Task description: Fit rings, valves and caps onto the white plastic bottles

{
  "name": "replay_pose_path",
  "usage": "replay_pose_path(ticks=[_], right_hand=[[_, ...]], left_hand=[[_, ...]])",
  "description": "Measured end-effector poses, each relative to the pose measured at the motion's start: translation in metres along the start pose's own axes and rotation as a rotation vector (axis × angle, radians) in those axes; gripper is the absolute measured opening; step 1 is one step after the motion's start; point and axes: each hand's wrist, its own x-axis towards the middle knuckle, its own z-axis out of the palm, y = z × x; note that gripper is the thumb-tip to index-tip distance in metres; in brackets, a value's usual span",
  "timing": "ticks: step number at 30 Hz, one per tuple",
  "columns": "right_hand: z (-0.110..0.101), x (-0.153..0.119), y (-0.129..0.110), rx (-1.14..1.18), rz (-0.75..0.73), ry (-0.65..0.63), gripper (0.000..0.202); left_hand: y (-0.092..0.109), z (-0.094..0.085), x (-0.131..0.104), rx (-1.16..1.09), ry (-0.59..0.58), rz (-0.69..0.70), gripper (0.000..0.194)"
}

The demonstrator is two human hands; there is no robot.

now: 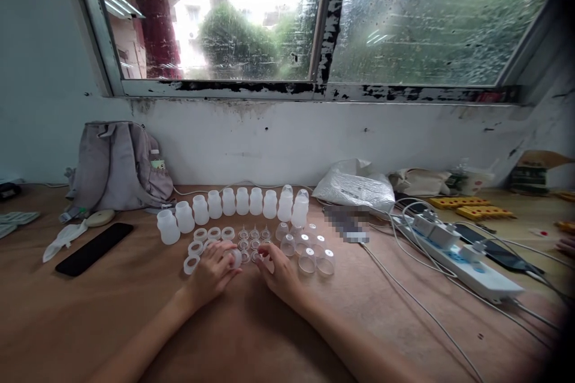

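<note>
My left hand (212, 268) is closed around a white screw ring (236, 258) for a baby bottle, held just above the table. My right hand (282, 275) pinches a clear silicone bottle nipple (256, 257) at the near edge of a group of nipples (254, 234) standing in rows. Left of these lie several white screw rings (191, 264), partly covered by my left hand. Clear dome caps (307, 261) stand to the right of my right hand. Behind, frosted baby bottles (200, 210) form a curved row, and two at its right end (300, 208) wear domed tops.
A black phone (94, 249) and a grey backpack (119, 164) are at the left. On the right are a silvery bag (357, 185), a white power strip (462, 263) with chargers, loose cables and another phone (498, 248). Another person's hand (566, 245) shows at the far right edge.
</note>
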Motion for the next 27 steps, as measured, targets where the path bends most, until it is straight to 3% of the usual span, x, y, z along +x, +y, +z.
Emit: replay_pose_path(ticks=[6,17,23,27], right_hand=[[0.006,0.002,0.009,-0.139,0.079,0.005,0.017],[0.010,0.000,0.009,-0.266,0.066,-0.068,0.022],[0.008,0.002,0.006,-0.319,0.012,-0.057,0.019],[-0.019,0.043,0.007,-0.452,-0.109,-0.031,0.022]], left_hand=[[-0.026,-0.005,-0.035,0.119,-0.050,-0.217,0.026],[-0.048,-0.008,-0.033,0.178,-0.112,-0.180,0.044],[-0.040,-0.008,-0.009,0.112,-0.038,-0.175,0.037],[-0.010,0.007,0.028,-0.018,0.081,-0.245,0.028]])
